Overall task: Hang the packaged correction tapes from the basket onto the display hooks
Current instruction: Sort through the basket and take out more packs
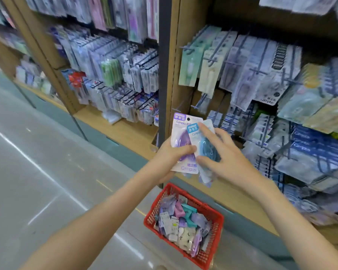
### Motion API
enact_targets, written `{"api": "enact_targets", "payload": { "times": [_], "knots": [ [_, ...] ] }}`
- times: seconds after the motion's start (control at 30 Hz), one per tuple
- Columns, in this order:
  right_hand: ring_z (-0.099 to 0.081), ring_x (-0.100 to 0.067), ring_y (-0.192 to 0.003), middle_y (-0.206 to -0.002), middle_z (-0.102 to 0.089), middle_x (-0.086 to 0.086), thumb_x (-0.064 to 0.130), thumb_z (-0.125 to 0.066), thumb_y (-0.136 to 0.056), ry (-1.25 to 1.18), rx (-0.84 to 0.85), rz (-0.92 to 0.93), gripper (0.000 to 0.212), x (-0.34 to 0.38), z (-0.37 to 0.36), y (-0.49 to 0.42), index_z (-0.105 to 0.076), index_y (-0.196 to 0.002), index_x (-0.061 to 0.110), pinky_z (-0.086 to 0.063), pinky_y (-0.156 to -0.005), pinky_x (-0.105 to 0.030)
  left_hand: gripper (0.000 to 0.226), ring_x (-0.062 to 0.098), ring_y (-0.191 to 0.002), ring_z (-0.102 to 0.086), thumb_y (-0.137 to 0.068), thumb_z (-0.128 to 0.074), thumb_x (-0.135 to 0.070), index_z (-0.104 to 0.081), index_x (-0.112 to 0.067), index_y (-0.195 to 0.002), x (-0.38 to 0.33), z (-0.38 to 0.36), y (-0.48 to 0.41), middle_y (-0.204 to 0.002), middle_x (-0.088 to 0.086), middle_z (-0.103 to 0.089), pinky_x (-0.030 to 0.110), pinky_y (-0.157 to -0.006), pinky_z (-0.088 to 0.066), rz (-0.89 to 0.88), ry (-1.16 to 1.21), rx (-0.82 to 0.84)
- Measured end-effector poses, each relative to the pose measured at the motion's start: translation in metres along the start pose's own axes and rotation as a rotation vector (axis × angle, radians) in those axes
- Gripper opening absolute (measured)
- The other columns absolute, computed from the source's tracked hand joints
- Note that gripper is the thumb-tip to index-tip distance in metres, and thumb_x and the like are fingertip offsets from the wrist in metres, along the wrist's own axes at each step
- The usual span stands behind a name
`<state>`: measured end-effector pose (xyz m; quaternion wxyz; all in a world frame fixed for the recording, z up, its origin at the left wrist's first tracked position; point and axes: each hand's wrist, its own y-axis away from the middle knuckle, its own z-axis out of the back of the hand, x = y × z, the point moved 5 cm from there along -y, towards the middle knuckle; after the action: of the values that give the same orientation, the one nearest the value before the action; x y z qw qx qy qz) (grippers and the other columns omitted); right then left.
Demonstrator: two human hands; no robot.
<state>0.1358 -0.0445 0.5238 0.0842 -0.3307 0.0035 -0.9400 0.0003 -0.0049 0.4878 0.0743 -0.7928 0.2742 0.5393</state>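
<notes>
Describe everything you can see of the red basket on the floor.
The red basket is a rectangular open-mesh tub, seemingly plastic, with a solid rim. It sits on the grey floor beside the foot of the shelf unit, seen from above, turned cornerwise. Small packaged items in purple, teal and white heap inside it. No handle shows.

Head-worn view, looking down (wide-angle), near shelves (185,20)

Stationery shop aisle, tall wooden display racks (185,55) on the right, dense rows of packaged goods (248,75) hanging from metal display hooks (213,60), red shopping basket (215,215) of packets on the glossy floor (37,152) nearby
</notes>
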Motion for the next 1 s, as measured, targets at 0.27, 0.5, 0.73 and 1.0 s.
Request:
{"api": "enact_targets", "payload": {
  "times": [0.27, 0.5, 0.73, 1.0],
  "knots": [
    [-0.023, 0.012, -0.1, -0.13, -0.021, 0.01, 0.029, -0.06, -0.094, 0.018, -0.351, 0.106, 0.072, 0.063, 0.107, 0.028, -0.015, -0.148, 0.048, -0.018, -0.077, 0.012, 0.026, 0.023, -0.086, -0.071, -0.09, -0.057, 0.004, -0.062, -0.011, -0.111, -0.108, -0.054, 0.024, -0.103, 0.011, -0.071, 0.035, -0.074, -0.059, -0.198, -0.097, 0.11],
    [-0.024, 0.012, -0.108, -0.14, -0.023, 0.003, 0.03, -0.06, -0.094, 0.069, -0.579, 0.216, 0.072, 0.12, 0.184, -0.01, -0.016, -0.149, 0.046, -0.016, -0.08, 0.013, 0.049, 0.03, -0.094, -0.07, -0.076, -0.069, 0.0, -0.058, -0.003, -0.123, -0.216, -0.073, -0.01, -0.109, 0.02, -0.07, 0.041, -0.079, -0.059, -0.405, -0.105, 0.132],
    [-0.029, 0.01, -0.105, -0.134, -0.025, 0.006, 0.027, -0.063, -0.093, 0.143, -0.806, 0.256, 0.07, 0.176, 0.253, -0.087, -0.023, -0.148, 0.045, -0.015, -0.077, 0.014, 0.045, 0.032, -0.101, -0.069, -0.081, -0.067, -0.003, -0.057, -0.005, -0.125, -0.331, -0.071, -0.062, -0.111, 0.019, -0.07, 0.036, -0.077, -0.059, -0.558, -0.151, 0.274],
    [-0.037, -0.011, -0.111, -0.143, -0.025, -0.005, 0.033, -0.058, -0.095, 0.268, -1.146, 0.131, 0.071, 0.207, 0.345, -0.146, -0.018, -0.152, 0.041, -0.027, -0.086, -0.007, 0.047, 0.028, -0.098, -0.071, -0.084, -0.066, -0.004, -0.053, -0.009, -0.129, -0.41, -0.074, -0.1, -0.109, 0.014, -0.072, 0.033, -0.074, -0.059, -0.645, -0.122, 0.48]
  ]
}}
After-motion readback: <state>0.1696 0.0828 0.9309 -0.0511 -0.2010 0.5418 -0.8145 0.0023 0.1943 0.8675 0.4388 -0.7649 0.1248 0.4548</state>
